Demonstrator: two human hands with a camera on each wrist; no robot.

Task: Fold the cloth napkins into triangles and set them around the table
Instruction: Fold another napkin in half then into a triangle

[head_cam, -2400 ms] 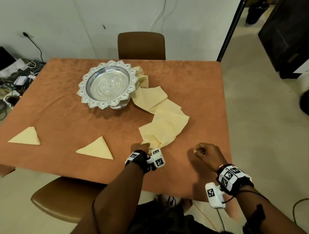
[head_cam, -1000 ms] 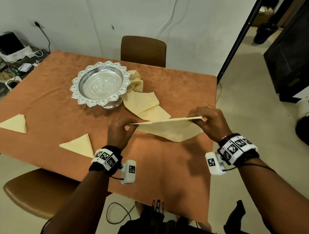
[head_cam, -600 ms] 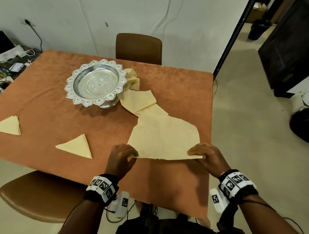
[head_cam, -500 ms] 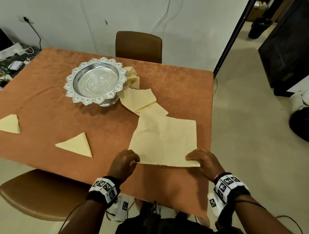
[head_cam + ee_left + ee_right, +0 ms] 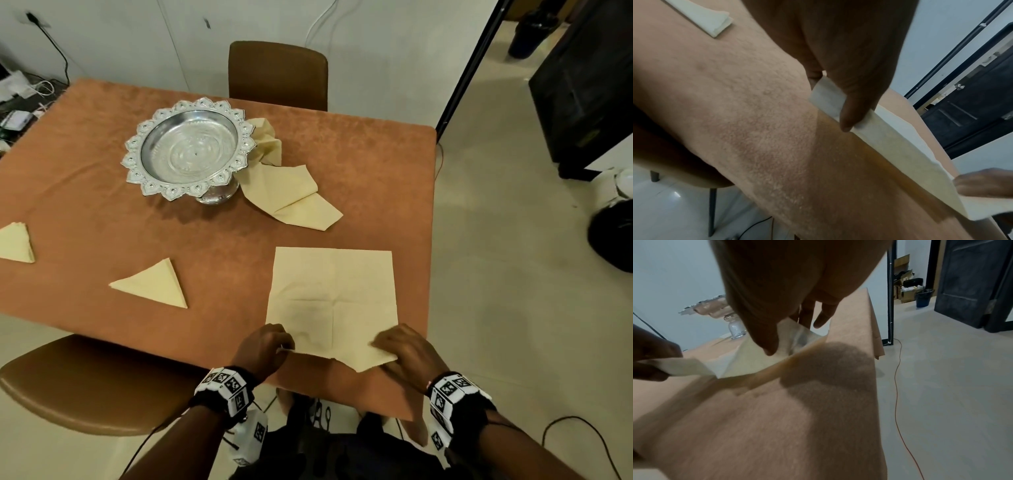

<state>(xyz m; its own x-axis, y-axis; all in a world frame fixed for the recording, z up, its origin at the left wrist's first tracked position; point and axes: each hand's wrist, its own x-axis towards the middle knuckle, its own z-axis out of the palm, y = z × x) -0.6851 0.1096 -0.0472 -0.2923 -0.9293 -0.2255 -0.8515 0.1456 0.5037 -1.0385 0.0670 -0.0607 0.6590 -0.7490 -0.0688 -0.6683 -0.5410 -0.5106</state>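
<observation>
A pale yellow napkin (image 5: 334, 294) lies spread flat as a square near the table's front right edge. My left hand (image 5: 265, 346) pinches its near left corner (image 5: 828, 99) between thumb and fingers. At the near right corner (image 5: 764, 360) my right hand (image 5: 404, 353) pinches the cloth, which is slightly lifted there. Two folded triangles lie on the orange tablecloth: one (image 5: 152, 286) left of my hands, one (image 5: 15, 243) at the far left edge. Loose unfolded napkins (image 5: 291, 195) lie beside the silver bowl.
An ornate silver pedestal bowl (image 5: 190, 147) stands at the table's middle back. One brown chair (image 5: 277, 73) is at the far side, another (image 5: 92, 380) at the near left. The table edge (image 5: 430, 274) drops to the floor on the right, where an orange cable (image 5: 898, 386) runs.
Both hands lifted the napkin from the pile, stretched it in the air, then laid it flat and drew it toward the front edge. It now lies apart from the loose napkins.
</observation>
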